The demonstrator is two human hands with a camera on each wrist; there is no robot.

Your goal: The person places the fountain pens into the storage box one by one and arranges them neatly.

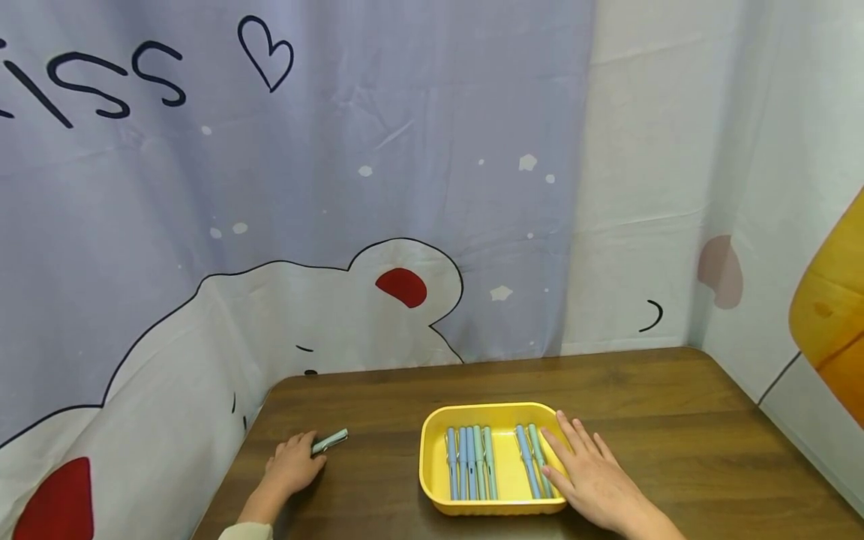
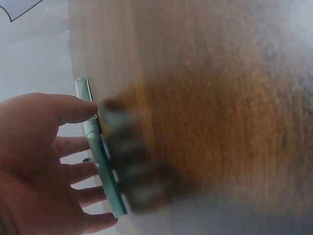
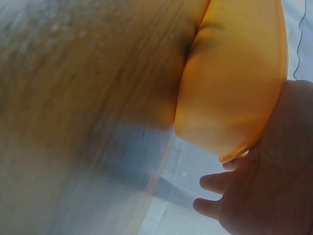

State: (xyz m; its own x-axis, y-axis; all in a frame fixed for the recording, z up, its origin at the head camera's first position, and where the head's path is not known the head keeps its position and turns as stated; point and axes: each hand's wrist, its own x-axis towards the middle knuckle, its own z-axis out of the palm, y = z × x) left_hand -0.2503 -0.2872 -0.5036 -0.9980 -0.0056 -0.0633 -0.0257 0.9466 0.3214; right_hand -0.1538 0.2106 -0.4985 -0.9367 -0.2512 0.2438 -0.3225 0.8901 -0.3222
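Note:
My left hand is at the table's left side, holding a light green capped pen. In the left wrist view, the thumb presses the pen near its clip and the fingertips lie along its other side. A yellow basket stands at the front middle of the table. Several blue pens and green pens lie side by side in its left half; one blue pen and one green pen lie toward the right. My right hand, fingers spread, rests at the basket's right rim.
The brown wooden table extends around the basket on both sides. A printed curtain hangs along its back edge and down the left and right sides.

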